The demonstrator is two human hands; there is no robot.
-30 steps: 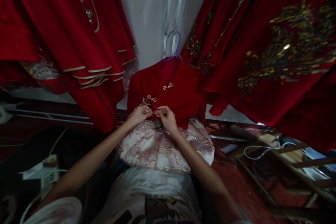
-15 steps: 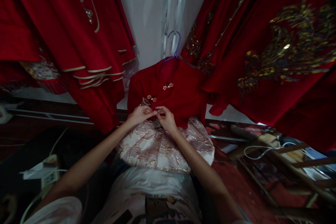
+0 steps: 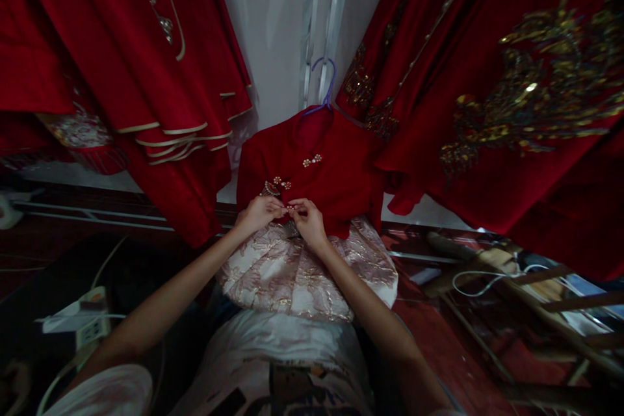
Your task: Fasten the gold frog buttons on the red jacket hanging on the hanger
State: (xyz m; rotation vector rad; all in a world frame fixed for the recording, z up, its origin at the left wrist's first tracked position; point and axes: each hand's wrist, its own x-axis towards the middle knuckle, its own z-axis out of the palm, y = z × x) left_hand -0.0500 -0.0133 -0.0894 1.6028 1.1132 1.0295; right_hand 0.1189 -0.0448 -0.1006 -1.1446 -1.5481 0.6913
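A red jacket (image 3: 348, 175) lies in front of me on a blue hanger (image 3: 327, 88), its lower part over a pale brocade cushion (image 3: 312, 273). Flower-shaped beaded clasps (image 3: 312, 160) run down its front, with a beaded ornament (image 3: 270, 188) beside the middle one. At the lowest clasp (image 3: 290, 208), near the hem, my left hand (image 3: 263, 211) and my right hand (image 3: 308, 221) meet with fingertips pinched together. Both hands are closed on this small clasp; the fingers partly cover it.
Red garments (image 3: 166, 91) hang at the left, and others with gold sequins (image 3: 536, 91) at the right. A power strip (image 3: 92, 325) with cords lies at lower left. Wooden furniture (image 3: 511, 312) with a white cable stands at the right.
My left fingers have curled in a little at the lowest clasp. My right hand has barely shifted, and the jacket lies as before.
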